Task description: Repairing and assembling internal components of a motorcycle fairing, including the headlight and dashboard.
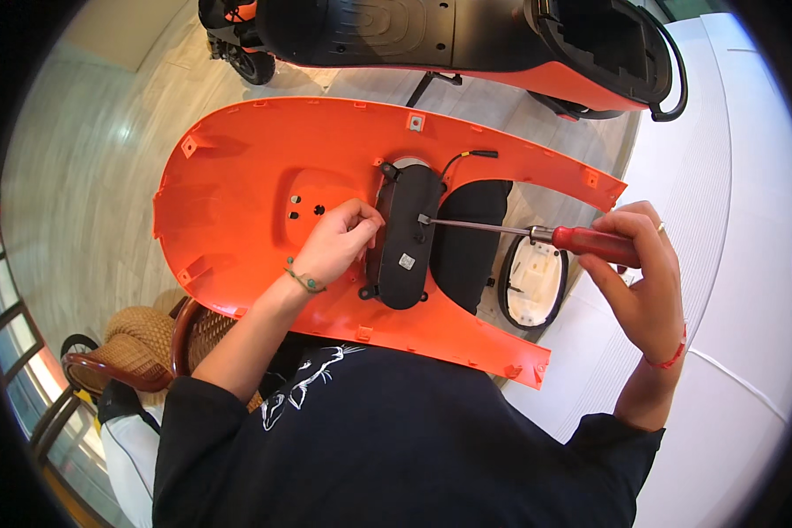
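Observation:
A large orange scooter body panel (238, 141) lies with its inner, clipped side up in front of me. Fixed in it is an oval black housing, apparently a lamp unit (405, 255), with a short black cable (477, 154) at its far end. My right hand (647, 273) is wrapped round the red handle of a screwdriver (581, 239). Its long shaft reaches left, and the tip meets a small grey piece (424, 219) on the housing. My left hand (339, 236) is closed in a pinch at the housing's left edge; whatever its fingertips hold is hidden.
Beyond the panel stands an orange and black scooter (466, 40). A black cushioned seat (471, 238) shows through the panel's cutout, beside an oval black-rimmed white part (534, 286). A white ribbed surface (695, 176) runs along the right. Wicker chairs (145, 339) stand at lower left.

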### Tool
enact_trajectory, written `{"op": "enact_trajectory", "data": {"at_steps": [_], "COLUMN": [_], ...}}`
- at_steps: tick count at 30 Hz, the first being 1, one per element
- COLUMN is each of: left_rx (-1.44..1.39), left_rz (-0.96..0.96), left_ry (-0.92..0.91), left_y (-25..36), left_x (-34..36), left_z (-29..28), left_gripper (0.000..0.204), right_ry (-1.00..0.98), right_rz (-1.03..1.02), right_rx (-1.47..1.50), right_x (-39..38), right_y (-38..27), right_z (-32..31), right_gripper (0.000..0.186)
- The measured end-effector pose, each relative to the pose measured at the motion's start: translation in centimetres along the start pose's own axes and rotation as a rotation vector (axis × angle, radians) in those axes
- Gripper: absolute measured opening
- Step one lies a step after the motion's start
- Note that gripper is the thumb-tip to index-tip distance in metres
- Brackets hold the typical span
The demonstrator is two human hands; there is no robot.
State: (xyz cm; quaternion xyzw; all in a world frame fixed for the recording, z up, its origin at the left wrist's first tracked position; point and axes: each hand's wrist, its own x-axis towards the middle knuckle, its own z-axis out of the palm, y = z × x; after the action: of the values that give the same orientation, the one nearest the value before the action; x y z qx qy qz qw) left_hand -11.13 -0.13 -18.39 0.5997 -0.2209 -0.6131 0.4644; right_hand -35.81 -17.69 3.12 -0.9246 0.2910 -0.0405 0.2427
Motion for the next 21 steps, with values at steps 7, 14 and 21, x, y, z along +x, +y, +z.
{"op": "enact_trajectory", "data": {"at_steps": [7, 14, 21], "left_rx": [0.165, 0.314, 0.692], "left_rz": [0.126, 0.329, 0.403], "left_ry": [0.096, 0.161, 0.066], "left_y": [-0.2, -0.1, 2.2], "left_x": [0.9, 1.8, 2.8], "left_z": [-0.1, 0.1, 2.2], "left_gripper": [0.015, 0.011, 0.012], "right_ry": [0.026, 0.178, 0.190], "right_rz": [0.258, -0.215, 0.180], "right_rx": [0.185, 0.102, 0.318], "right_x": [-0.8, -1.0, -2.0], "right_y": [1.0, 1.1, 2.0], "right_z": [1.1, 2.1, 2.9], "right_gripper": [0.035, 0.035, 0.040]}}
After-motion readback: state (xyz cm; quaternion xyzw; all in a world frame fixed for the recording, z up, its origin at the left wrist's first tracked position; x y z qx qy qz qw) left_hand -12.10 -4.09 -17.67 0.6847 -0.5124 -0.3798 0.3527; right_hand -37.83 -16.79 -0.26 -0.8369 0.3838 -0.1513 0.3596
